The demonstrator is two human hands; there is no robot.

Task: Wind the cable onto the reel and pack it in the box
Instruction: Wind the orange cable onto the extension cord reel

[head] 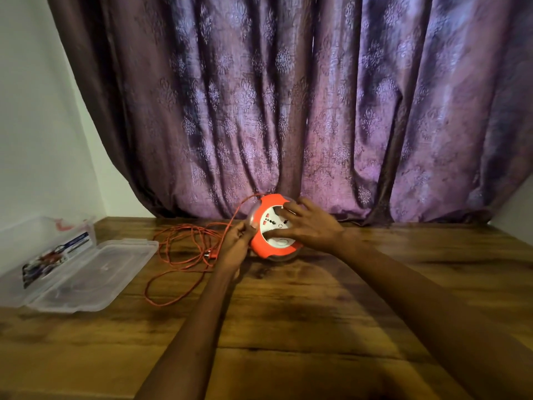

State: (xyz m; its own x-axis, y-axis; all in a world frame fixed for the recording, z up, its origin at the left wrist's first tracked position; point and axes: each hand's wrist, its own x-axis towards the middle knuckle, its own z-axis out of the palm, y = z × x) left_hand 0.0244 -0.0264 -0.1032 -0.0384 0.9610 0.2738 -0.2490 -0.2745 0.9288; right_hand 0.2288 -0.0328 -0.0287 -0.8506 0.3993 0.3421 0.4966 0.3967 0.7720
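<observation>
Purple patterned curtain (288, 105) fills the far side, hanging down to the tabletop edge. White wall (37, 111) at far left. Wooden tabletop (288, 327) spans the whole near area, dark grain.

Clear plastic box (49, 255) sits at the left edge, open, printed label on it; its clear lid (95, 272) lies flat just right of it, looks joined to the box. Contents of box too blurred to tell.

Orange cable (178, 255) lies in loose loops on the tabletop between lid and reel, mostly unwound; one strand rises from the pile up to the reel's top left.

Reel (274, 226), orange round body with white socket face, stands tilted at far centre just in front of the curtain, lower edge on the tabletop.

Right hand (311, 226) spread flat, fingers splayed, pressed on the reel's white face and right rim. Left hand (236, 243) at the reel's left edge, fingers pinched together on the cable strand, touching the reel's rim. Both forearms bare, reaching in from the near side.
</observation>
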